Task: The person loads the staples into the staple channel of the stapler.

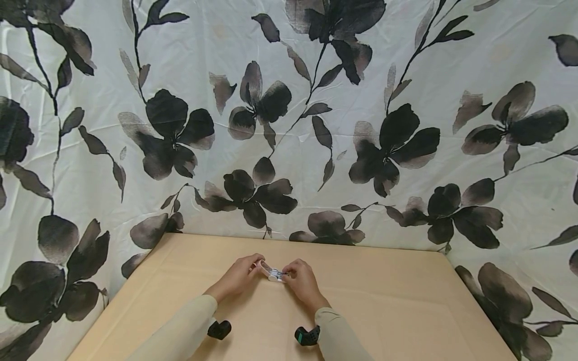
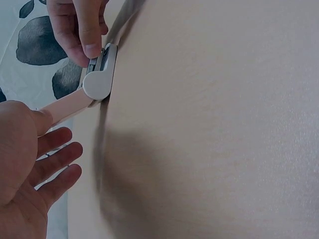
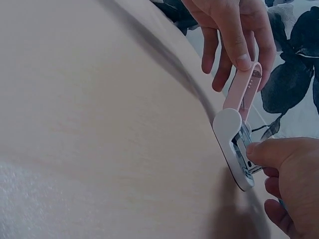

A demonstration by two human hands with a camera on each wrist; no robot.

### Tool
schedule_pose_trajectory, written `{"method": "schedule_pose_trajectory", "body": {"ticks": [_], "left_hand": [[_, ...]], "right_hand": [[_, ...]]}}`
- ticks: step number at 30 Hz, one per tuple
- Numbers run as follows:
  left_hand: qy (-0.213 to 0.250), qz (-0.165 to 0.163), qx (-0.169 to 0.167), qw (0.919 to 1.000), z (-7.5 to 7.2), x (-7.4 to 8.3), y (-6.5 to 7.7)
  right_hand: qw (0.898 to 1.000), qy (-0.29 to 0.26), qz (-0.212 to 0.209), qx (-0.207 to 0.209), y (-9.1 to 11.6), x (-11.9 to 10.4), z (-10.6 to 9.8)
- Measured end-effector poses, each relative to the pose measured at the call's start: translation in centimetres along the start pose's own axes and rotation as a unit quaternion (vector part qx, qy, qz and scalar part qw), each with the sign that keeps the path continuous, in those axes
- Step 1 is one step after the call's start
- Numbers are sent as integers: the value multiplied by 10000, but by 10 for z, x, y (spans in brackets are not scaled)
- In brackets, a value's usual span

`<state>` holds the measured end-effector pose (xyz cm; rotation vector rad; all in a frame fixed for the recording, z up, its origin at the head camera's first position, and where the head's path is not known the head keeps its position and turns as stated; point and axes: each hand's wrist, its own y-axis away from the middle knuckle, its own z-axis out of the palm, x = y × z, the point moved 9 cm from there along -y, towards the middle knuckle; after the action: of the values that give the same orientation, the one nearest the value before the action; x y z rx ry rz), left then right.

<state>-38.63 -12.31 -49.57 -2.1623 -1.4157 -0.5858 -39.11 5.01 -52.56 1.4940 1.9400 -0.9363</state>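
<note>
A small stapler [image 1: 274, 275], opened wide at its hinge, is held between the two hands above the table. Its pink top arm [image 3: 237, 92] tilts away from the white base [image 3: 227, 128], and a metal staple channel [image 3: 243, 149] shows in the base. The left hand [image 1: 239, 276] pinches the end of the pink arm between thumb and forefinger; its other fingers are spread loosely in the left wrist view. At the base, the right hand [image 1: 303, 283] grips with its thumb on the metal channel. Whether staples lie inside cannot be made out.
A pale wood-coloured table [image 1: 384, 301] spreads under both hands. Behind it hangs a white cloth [image 1: 316, 165] printed with dark flowers, meeting the table's far edge. Dark wrist-worn devices [image 1: 307, 336] sit below both forearms.
</note>
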Motion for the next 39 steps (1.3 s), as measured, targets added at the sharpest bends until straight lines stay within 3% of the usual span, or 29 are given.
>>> {"method": "schedule_pose_trajectory", "body": {"ticks": [27,39], "left_hand": [[78,-123,-30,9999,0,1,-1],[-14,103,28,9999,-2,5,0]], "right_hand": [[9997,224,-49,68,4,-1,-6],[9984,500,-224,156,4,-1,-7]]}}
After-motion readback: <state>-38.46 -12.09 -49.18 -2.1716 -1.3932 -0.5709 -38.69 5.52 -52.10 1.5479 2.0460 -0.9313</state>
